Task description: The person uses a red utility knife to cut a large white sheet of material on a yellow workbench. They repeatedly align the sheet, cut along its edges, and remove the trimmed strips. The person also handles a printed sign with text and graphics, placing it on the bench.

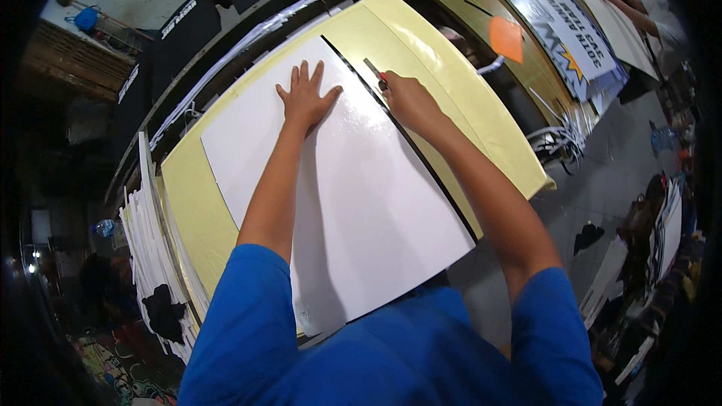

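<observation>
White glossy rectangular sheet (353,180) lies flat on a pale yellow cutting mat (421,45) that covers the tabletop, and we see its long axis running away from us, from the near edge by our blue shirt up toward the far left. Along its right edge lies a thin dark straightedge (398,131), parallel to that axis. Our left hand (304,98) is spread wide, all fingers (304,74) splayed and pressed flat on the far part of the sheet, holding nothing. Our right hand (410,101) is closed around a small cutter with a red body (380,77), its blade end resting at the dark straightedge, near the sheet's far right corner. So the sheet's uncut length lies back toward us from the right hand, which is the nearer one to that edge; the left hand sits just beside it, to its left. An orange paper piece (506,37) lies well apart, on the next mat.
</observation>
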Motion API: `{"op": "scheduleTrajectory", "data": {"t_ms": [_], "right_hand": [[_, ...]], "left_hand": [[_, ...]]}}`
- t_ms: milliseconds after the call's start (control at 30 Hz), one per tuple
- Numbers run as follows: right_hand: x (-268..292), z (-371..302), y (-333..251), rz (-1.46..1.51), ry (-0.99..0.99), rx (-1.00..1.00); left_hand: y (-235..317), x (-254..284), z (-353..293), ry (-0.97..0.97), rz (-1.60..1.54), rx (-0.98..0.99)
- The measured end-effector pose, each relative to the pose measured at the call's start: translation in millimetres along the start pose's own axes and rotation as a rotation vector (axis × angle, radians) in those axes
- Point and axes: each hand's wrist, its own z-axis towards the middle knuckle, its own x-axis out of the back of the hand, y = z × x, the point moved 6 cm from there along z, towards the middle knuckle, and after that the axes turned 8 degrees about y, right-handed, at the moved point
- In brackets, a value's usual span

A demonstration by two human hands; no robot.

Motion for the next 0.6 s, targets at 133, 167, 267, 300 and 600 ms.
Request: {"op": "scheduleTrajectory", "data": {"t_ms": [133,167,267,300,600], "right_hand": [[-41,67,-17,-0.068,-0.02,0.042],[-49,80,-19,-0.081,-0.024,0.047],[-70,113,-25,-0.095,-0.021,0.068],[-74,124,-25,-0.103,-0.015,0.072],[-102,177,-37,-0.176,-0.069,0.102]], "left_hand": [[-10,1,8,-0.033,0.013,0.036],[-12,1,10,-0.041,0.016,0.046],[-18,0,16,-0.035,-0.007,0.051],[-19,0,19,-0.036,-0.012,0.052],[-19,1,21,-0.054,-0.025,0.065]]}}
